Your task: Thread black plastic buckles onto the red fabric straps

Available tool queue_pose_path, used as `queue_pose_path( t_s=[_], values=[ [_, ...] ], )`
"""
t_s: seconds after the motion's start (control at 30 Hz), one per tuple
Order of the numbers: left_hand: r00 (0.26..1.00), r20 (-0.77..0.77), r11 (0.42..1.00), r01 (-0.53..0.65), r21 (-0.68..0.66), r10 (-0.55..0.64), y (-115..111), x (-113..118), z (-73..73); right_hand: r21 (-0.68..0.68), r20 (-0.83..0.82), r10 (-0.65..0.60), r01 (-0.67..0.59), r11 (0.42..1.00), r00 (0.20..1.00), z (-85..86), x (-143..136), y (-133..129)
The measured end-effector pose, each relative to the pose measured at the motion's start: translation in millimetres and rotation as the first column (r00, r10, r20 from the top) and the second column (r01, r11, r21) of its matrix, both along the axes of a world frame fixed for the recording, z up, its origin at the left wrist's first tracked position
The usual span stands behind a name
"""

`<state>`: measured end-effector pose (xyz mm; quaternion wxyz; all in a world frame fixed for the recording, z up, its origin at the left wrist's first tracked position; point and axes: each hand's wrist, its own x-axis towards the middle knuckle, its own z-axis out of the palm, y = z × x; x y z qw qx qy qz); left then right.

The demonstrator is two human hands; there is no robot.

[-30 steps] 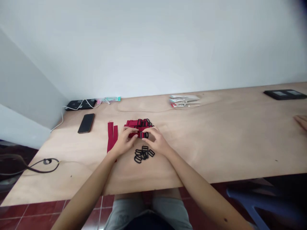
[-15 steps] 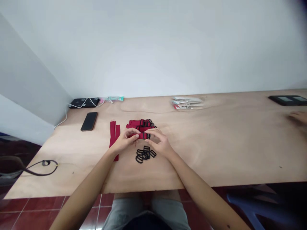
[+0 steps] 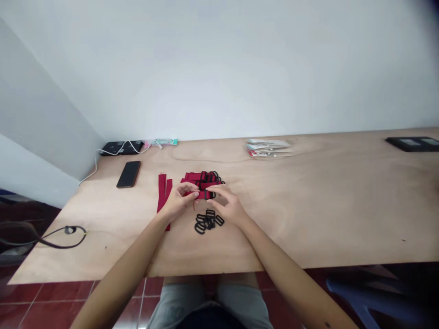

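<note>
My left hand (image 3: 183,197) pinches a short red strap (image 3: 201,195) between thumb and fingers. At the strap's right end, my right hand (image 3: 226,202) grips a black slide buckle (image 3: 207,194) by its edges; the strap runs through the buckle. Just beyond my fingers lies a pile of red straps (image 3: 192,176) fitted with black buckles. Below my hands is a small heap of loose black buckles and hooks (image 3: 208,221). Long red strap pieces (image 3: 162,192) lie left of the pile, partly under my left wrist.
A phone (image 3: 128,174) lies at left, with a black box (image 3: 121,147) and white cable behind it. Packets (image 3: 268,148) rest near the wall, and a black device (image 3: 411,144) sits far right. A dark cable loop (image 3: 65,246) hangs over the left table edge.
Both hands stay nearly in place on the strap and buckle. Another person's hand at the far right has gone out of view. The whole view has shifted very slightly.
</note>
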<state>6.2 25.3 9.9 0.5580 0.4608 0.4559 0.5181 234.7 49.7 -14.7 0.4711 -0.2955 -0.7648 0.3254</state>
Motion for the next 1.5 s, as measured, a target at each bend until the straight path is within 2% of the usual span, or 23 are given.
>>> queue_pose_path(
  t_s=[0.2,0.33,0.43,0.67,0.83,0.97,1.07,1.17,1.23,1.3,1.37,1.5],
  values=[
    [0.997,0.069,0.999,0.027,-0.017,-0.026,2.8,9.6,-9.1,-0.029,-0.002,0.044,-0.044,0.999,0.999,-6.9,-3.8,2.2],
    [0.997,0.058,0.998,-0.053,-0.034,0.055,4.2,7.4,-12.5,-0.03,-0.008,-0.015,0.014,0.999,1.0,-4.5,-3.2,1.6],
    [0.996,0.029,0.996,-0.08,-0.025,0.081,4.1,7.3,-13.5,-0.024,0.005,0.001,-0.001,1.0,1.0,-5.0,-3.8,1.6],
    [0.994,0.1,0.997,-0.044,-0.058,0.049,3.3,12.9,-13.5,0.02,0.022,0.0,0.0,1.0,1.0,-11.1,-4.8,4.1],
    [0.995,0.004,0.995,-0.098,-0.034,0.098,2.4,13.5,-11.8,0.035,0.052,0.024,-0.025,0.999,0.998,-11.2,-5.8,6.9],
    [0.998,0.029,0.997,-0.06,-0.058,0.062,2.3,12.4,-13.2,0.014,0.034,0.012,-0.013,1.0,0.999,-10.1,-7.3,7.7],
    [0.999,-0.009,0.999,-0.038,-0.033,0.038,2.5,11.3,-16.6,-0.048,-0.008,0.021,-0.021,0.999,1.0,-11.8,-8.0,8.2],
    [0.992,-0.128,0.996,0.027,0.087,-0.016,2.8,11.4,-19.0,-0.177,-0.093,0.0,-0.017,0.984,0.996,-15.7,-8.6,9.2],
    [0.972,-0.234,0.979,0.08,0.187,-0.035,2.9,11.7,-18.9,-0.294,-0.168,-0.019,-0.032,0.955,0.986,-18.1,-9.0,9.5],
    [0.941,-0.338,0.954,0.103,0.281,-0.002,2.8,11.7,-17.7,-0.382,-0.232,-0.019,-0.073,0.921,0.973,-19.1,-9.4,9.2],
    [0.914,-0.404,0.934,0.108,0.341,0.042,2.4,11.3,-15.9,-0.411,-0.271,-0.005,-0.111,0.905,0.963,-18.3,-9.6,8.7],
    [0.921,-0.388,0.948,0.087,0.306,0.041,0.6,10.1,-13.0,-0.429,-0.333,0.008,-0.159,0.889,0.943,-14.3,-8.5,9.5]
  ],
)
